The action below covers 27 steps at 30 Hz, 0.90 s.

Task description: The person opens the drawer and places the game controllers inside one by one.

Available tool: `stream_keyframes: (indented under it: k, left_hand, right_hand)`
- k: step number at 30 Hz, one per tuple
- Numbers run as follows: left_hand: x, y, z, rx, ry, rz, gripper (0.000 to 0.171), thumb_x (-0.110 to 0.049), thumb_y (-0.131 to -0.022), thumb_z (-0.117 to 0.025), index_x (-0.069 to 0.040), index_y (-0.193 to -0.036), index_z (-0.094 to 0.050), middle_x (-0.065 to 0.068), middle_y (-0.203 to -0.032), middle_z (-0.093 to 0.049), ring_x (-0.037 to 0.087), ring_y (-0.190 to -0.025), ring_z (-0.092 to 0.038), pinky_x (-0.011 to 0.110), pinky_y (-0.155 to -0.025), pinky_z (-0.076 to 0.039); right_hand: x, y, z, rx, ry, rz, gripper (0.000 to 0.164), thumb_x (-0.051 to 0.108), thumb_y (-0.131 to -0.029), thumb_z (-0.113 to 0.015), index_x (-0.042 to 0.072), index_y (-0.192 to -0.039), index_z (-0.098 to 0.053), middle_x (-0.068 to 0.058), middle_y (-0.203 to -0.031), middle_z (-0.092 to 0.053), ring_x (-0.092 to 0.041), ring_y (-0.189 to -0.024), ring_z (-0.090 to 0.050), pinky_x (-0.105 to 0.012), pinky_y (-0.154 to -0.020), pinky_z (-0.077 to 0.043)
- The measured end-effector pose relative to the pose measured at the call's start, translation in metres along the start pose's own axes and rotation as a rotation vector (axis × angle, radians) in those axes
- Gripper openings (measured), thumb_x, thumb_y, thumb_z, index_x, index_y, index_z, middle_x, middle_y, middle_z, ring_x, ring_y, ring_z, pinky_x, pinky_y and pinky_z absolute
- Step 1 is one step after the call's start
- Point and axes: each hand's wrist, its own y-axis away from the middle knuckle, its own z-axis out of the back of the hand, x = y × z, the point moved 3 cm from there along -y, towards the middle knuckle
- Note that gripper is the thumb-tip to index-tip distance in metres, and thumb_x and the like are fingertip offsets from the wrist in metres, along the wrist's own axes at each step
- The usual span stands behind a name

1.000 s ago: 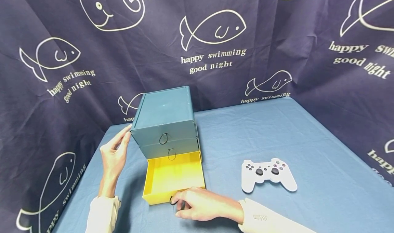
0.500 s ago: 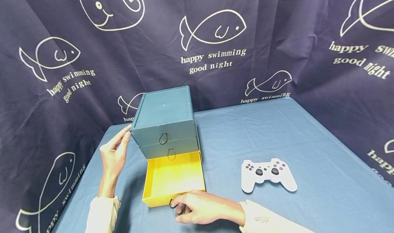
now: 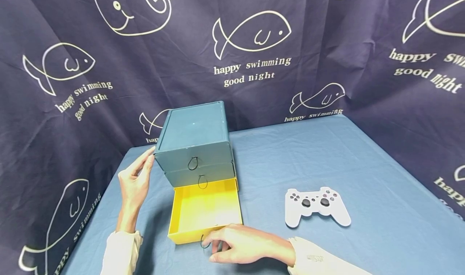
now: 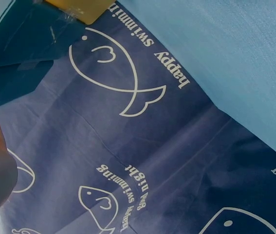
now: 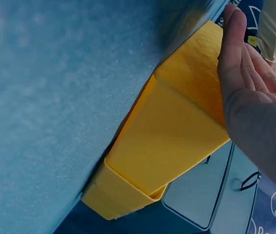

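A teal drawer cabinet (image 3: pixel 194 128) stands on the table, with its yellow bottom drawer (image 3: pixel 205 206) pulled out. My left hand (image 3: pixel 134 182) touches the cabinet's left front corner with fingertips and thumb, its fingers fairly straight. At the yellow drawer's front is my right hand (image 3: pixel 241 242), fingers loosely bent beside the black loop pull (image 3: pixel 202 242). The loop stands out in view, and I see no finger curled round it. In the right wrist view the right hand (image 5: pixel 254 92) lies against the front of the yellow drawer (image 5: pixel 172 131). Nothing lies on the visible drawer floor.
To the right on the blue cloth rests a white game controller (image 3: pixel 317 206). Two teal drawers, each with a black loop (image 3: pixel 193 163), are pushed in above the yellow one. A dark blue fish-print curtain (image 3: pixel 254 101) hangs behind and at both sides.
The yellow drawer came slightly further out toward me by half a second ago. Since then my right hand has shifted slightly right and loosened from the loop. My left hand stays put.
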Motion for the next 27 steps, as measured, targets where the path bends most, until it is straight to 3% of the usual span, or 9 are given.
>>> stream_keyframes:
  k: [7,12,21,27]
  left_hand:
    - [0.001,0.0,0.002,-0.003,-0.023,0.005,0.033,0.011,-0.094,-0.069,0.0,-0.124,-0.075,0.022,-0.111,-0.074,-0.007,-0.102,-0.066,0.013,-0.086,-0.047]
    - [0.002,0.0,0.001,0.001,-0.016,0.014,0.032,0.01,-0.094,-0.069,0.001,-0.124,-0.074,0.021,-0.112,-0.074,-0.006,-0.102,-0.067,0.014,-0.086,-0.047]
    - [-0.001,-0.001,0.0,-0.007,-0.009,-0.007,0.033,0.013,-0.093,-0.068,0.002,-0.124,-0.074,0.024,-0.111,-0.073,-0.007,-0.102,-0.066,0.013,-0.086,-0.047]
    - [-0.002,-0.001,0.0,-0.002,-0.012,-0.009,0.032,0.012,-0.093,-0.068,0.004,-0.123,-0.073,0.025,-0.11,-0.073,-0.008,-0.102,-0.066,0.013,-0.087,-0.047]
  right_hand:
    - [0.004,0.012,0.009,-0.023,-0.007,0.046,0.026,0.023,-0.103,-0.066,0.009,-0.125,-0.069,0.013,-0.1,-0.069,0.013,-0.084,-0.06,-0.011,-0.077,-0.048]
    - [0.003,0.025,0.026,-0.072,-0.029,0.049,0.029,0.026,-0.104,-0.065,0.008,-0.126,-0.069,0.011,-0.102,-0.071,0.007,-0.087,-0.062,-0.015,-0.077,-0.05]
    - [-0.01,0.077,0.081,-0.296,-0.071,-0.046,0.03,0.02,-0.101,-0.067,0.01,-0.129,-0.068,0.009,-0.105,-0.071,-0.005,-0.094,-0.065,-0.028,-0.072,-0.055]
    - [-0.022,0.114,0.103,-0.472,-0.048,-0.129,0.027,0.018,-0.101,-0.068,0.015,-0.128,-0.07,0.007,-0.105,-0.072,-0.009,-0.094,-0.066,-0.03,-0.071,-0.054]
